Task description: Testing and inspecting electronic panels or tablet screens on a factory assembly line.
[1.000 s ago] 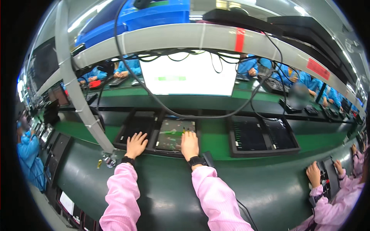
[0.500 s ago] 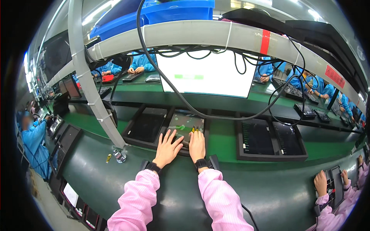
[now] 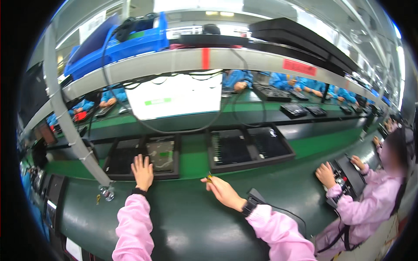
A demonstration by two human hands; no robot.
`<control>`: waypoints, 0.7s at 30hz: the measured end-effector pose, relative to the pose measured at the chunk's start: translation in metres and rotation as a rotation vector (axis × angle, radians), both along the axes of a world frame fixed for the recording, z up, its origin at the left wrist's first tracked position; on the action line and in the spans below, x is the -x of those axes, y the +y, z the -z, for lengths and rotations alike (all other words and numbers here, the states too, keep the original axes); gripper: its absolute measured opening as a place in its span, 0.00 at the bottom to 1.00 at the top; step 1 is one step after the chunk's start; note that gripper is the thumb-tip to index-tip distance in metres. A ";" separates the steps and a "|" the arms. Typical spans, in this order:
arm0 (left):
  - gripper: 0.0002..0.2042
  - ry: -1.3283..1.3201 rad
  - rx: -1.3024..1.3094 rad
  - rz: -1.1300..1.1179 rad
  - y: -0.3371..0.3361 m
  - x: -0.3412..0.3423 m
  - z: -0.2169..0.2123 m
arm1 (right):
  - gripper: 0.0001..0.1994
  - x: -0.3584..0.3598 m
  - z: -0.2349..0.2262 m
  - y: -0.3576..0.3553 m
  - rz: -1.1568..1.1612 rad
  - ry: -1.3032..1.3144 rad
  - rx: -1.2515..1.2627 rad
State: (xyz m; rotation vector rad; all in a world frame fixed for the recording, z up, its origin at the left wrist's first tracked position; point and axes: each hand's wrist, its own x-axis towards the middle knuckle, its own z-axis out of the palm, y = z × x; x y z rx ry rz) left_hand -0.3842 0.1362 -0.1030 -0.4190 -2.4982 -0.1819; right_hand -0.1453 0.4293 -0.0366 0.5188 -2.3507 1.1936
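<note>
My left hand (image 3: pixel 142 173) has its fingers spread over the front of a black two-compartment tray (image 3: pixel 176 158); whether it touches the tray I cannot tell. A plain dark panel (image 3: pixel 122 157) lies in that tray's left compartment. In the right one is a greyish panel (image 3: pixel 160 150) with a green patch. Over the bench, right of this tray, my right hand (image 3: pixel 224 191) is closed, pinching a small yellow-and-black piece (image 3: pixel 209 178) at its fingertips. Beyond that hand, a second black tray (image 3: pixel 244 165) holds two dark screen panels (image 3: pixel 230 145).
A grey post (image 3: pixel 72 126) rises at the left, with a small shiny object (image 3: pixel 106 193) and a yellow piece (image 3: pixel 98 199) near its foot. A lit monitor (image 3: pixel 174 98) stands behind hanging cables. At right, a co-worker's hands (image 3: pixel 325 175) rest on a dark device.
The view has swung right. My right hand has left the first tray, moving right with the yellow-and-black piece. My left hand stays by the tray, fingers spread.
</note>
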 end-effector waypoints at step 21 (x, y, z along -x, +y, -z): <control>0.19 -0.078 -0.128 0.930 0.310 -0.153 -0.041 | 0.11 -0.289 0.074 0.032 1.093 -0.078 0.238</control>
